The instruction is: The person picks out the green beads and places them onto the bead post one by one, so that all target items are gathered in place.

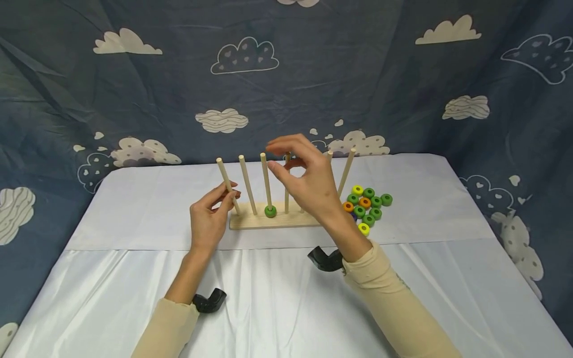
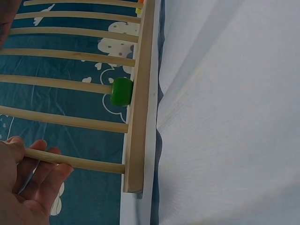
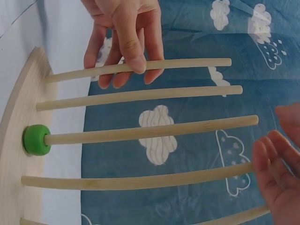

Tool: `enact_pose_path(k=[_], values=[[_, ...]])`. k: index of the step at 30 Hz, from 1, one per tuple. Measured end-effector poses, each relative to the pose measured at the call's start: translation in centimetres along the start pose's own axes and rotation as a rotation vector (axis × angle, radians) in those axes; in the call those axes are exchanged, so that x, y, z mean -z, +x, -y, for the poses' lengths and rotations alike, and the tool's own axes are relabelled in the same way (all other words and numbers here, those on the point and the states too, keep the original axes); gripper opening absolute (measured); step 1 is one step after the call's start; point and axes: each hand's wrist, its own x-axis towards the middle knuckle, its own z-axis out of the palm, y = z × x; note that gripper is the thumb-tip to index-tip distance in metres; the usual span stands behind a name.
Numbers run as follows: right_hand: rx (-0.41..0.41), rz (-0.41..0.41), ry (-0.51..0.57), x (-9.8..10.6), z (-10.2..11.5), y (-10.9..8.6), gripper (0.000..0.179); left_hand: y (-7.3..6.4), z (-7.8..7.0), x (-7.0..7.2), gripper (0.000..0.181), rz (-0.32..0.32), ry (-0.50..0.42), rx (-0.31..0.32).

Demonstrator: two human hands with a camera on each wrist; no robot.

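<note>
A pale wooden base (image 1: 277,223) carries a row of several upright wooden pegs. My left hand (image 1: 209,219) pinches the leftmost peg (image 1: 224,174) partway up, thumb on one side and fingers on the other. One green bead (image 1: 270,212) sits at the bottom of the third peg from the left (image 3: 154,131), down against the base. Beside that peg's top is my right hand (image 1: 311,181), thumb and fingers curved apart with nothing between them. In the head view it hides parts of the pegs behind it. The right wrist view shows its fingers (image 3: 274,166) near the peg tips.
Right of the base lies a loose group of beads, mostly green (image 1: 376,202), with yellow (image 1: 357,190) and orange (image 1: 364,203) ones; a dark blue one is partly hidden by my right forearm. White cloth (image 1: 268,298) covers the table. A dark cloud-print curtain (image 1: 313,89) hangs behind it.
</note>
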Motion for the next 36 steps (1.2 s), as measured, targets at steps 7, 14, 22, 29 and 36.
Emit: enact_pose_path(k=[7, 14, 22, 29, 36], values=[[0.062, -0.054, 0.042, 0.5, 0.0, -0.2, 0.017, 0.1, 0.0, 0.0, 0.02, 0.004, -0.006, 0.011], [0.097, -0.083, 0.027, 1.8, -0.2, -0.9, 0.016, 0.0, 0.0, 0.2, 0.021, 0.01, -0.005, 0.011], [0.068, -0.102, -0.013, 3.8, -0.7, -1.7, 0.02, 0.0, 0.1, 0.1, 0.022, 0.01, -0.019, 0.0], [0.031, -0.113, 0.013, 4.6, -1.1, -2.7, 0.02, -0.3, 0.1, 0.1, 0.022, 0.011, -0.019, 0.014], [0.03, -0.119, -0.001, 5.4, -1.7, -3.2, 0.023, -0.2, 0.1, 0.0, 0.022, 0.005, -0.023, 0.003]])
